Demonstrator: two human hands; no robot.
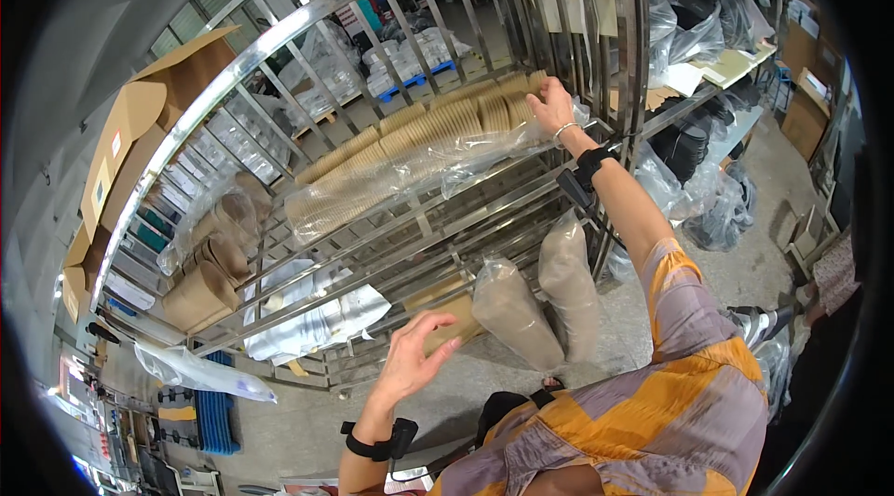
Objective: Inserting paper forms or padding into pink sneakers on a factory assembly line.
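My right hand is at the far right end of a long row of nested, ribbed brown pieces, its fingers curled over the last of them. They look like paper or cardboard, and their exact kind is unclear. Clear plastic film covers the near side of the row, which lies on a metal rack. My left hand hangs in the air below the rack, fingers apart and nothing in them. Beyond its fingertips stand two tall clear bags filled with brown material.
Larger curved brown pieces sit at the rack's left end, near white plastic sheeting. Metal bars rise behind the row. Shelves with bagged black goods stand to the right. An open cardboard box is at far left.
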